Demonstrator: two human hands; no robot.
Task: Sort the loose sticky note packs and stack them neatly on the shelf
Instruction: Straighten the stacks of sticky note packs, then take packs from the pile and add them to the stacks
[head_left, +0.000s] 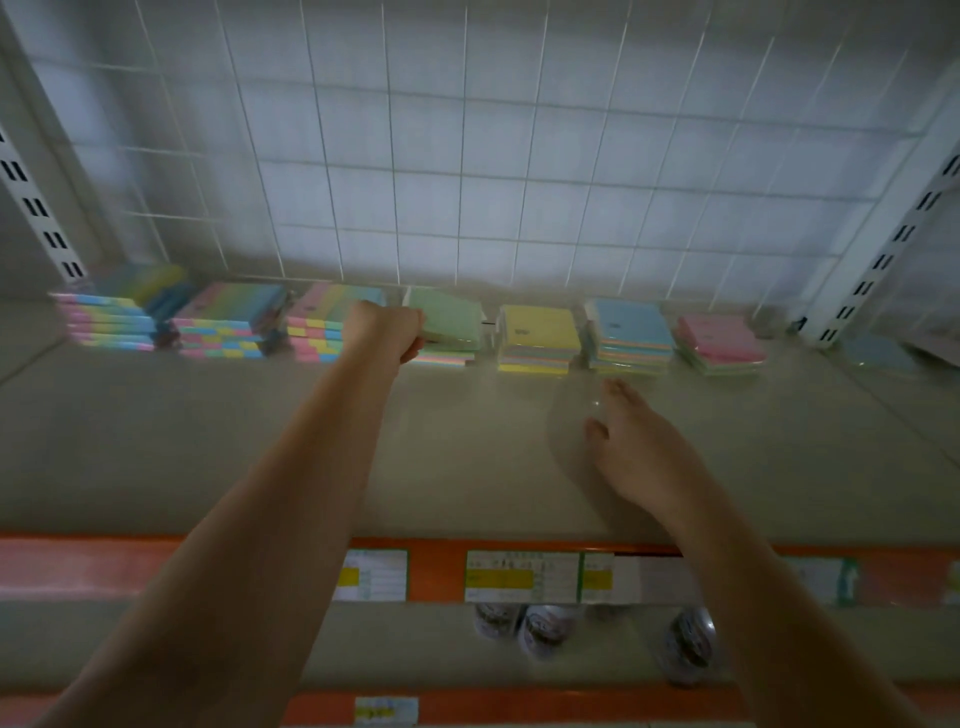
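Your left hand (387, 330) grips the near-left edge of a green square sticky note pack (451, 317) lying on top of a short pastel stack at the back of the grey metal shelf (260, 441). To the right of that green pack stand a yellow-topped stack (538, 336), then a blue-topped stack (629, 335), then a pink-topped stack (719, 340); to its left are three multicoloured striped stacks (228, 322). Your right hand (641, 457) rests flat on the shelf in front of the blue-topped stack, fingers relaxed and holding nothing.
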